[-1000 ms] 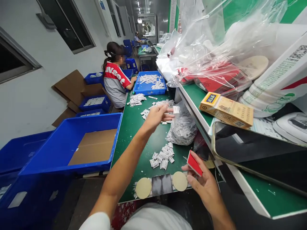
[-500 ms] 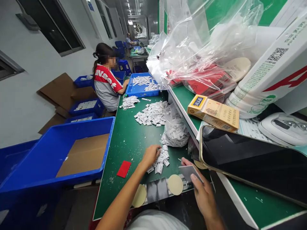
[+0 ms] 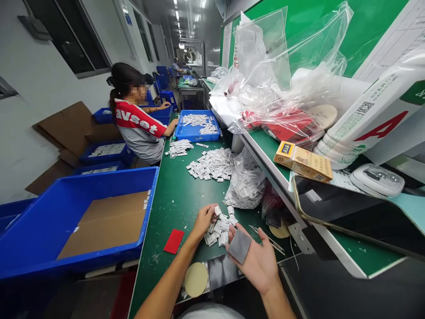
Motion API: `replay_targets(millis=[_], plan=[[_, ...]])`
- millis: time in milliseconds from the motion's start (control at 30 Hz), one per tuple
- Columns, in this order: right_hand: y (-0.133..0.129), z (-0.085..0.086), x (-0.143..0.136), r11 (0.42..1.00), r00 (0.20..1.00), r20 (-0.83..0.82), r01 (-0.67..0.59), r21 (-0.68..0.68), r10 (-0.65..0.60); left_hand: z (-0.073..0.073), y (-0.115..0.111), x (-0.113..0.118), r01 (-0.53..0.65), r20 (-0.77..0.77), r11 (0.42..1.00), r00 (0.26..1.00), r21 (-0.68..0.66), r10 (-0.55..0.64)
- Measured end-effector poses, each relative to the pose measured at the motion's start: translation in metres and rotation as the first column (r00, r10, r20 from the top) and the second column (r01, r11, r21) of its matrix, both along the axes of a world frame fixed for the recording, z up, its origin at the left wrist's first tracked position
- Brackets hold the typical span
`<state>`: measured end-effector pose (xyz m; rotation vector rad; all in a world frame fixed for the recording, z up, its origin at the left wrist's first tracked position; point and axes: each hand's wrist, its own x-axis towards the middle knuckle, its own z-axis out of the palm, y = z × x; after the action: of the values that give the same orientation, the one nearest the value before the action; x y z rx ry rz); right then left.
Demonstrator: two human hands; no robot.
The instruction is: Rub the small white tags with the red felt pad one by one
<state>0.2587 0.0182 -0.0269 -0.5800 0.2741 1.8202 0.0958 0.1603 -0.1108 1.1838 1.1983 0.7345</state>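
My left hand point(image 3: 203, 221) pinches a small white plastic piece point(image 3: 217, 210) at the edge of a small pile of white pieces point(image 3: 219, 231). Palm up beside that pile, my right hand point(image 3: 257, 266) has its fingers stretched out, and a grey square pad point(image 3: 239, 246) rests across them. Thin metal tools point(image 3: 274, 245) lie on the table right of this hand. In front of me are a beige round disc point(image 3: 195, 280) and a dark grey strip point(image 3: 223, 271), partly covered by my right hand. A red square point(image 3: 174, 241) lies left of my left hand.
A larger heap of white pieces point(image 3: 212, 164) and a filled clear bag point(image 3: 247, 184) stand farther back. A blue tray point(image 3: 197, 136) is beyond. A co-worker point(image 3: 139, 128) sits at left, behind a large blue bin point(image 3: 109, 175). A phone point(image 3: 352, 217) overhangs the right shelf.
My right hand has turned palm up and moved left to the small pile with the grey pad. My left hand now shows a white piece at its fingertips. The view has shifted slightly.
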Motion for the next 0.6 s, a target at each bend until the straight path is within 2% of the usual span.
replay_targets(millis=[100,167,267,433,533,600], plan=[[0.000,-0.010,-0.027,0.991,0.990,-0.054,-0.132,-0.013,0.131,0.015,-0.030,-0.034,-0.152,0.263,0.977,0.946,-0.149,0.187],[0.005,-0.017,-0.043,0.980,0.980,-0.058,-0.192,-0.048,0.189,0.029,-0.051,-0.054,-0.215,0.407,0.946,0.862,-0.245,0.301],[0.017,-0.023,-0.058,0.983,0.987,-0.020,-0.162,-0.084,0.161,0.051,-0.078,-0.072,-0.258,0.559,0.892,0.704,-0.371,0.437],[0.025,-0.020,-0.070,0.974,0.976,0.012,-0.214,-0.075,0.215,0.084,-0.108,-0.081,-0.192,0.675,0.809,0.464,-0.556,0.574],[0.022,-0.020,-0.079,0.962,0.964,0.026,-0.264,-0.064,0.266,0.097,-0.117,-0.080,-0.131,0.694,0.766,0.350,-0.629,0.629],[0.021,-0.021,-0.084,0.966,0.966,0.043,-0.251,-0.060,0.254,0.104,-0.121,-0.078,-0.103,0.703,0.751,0.289,-0.652,0.650]])
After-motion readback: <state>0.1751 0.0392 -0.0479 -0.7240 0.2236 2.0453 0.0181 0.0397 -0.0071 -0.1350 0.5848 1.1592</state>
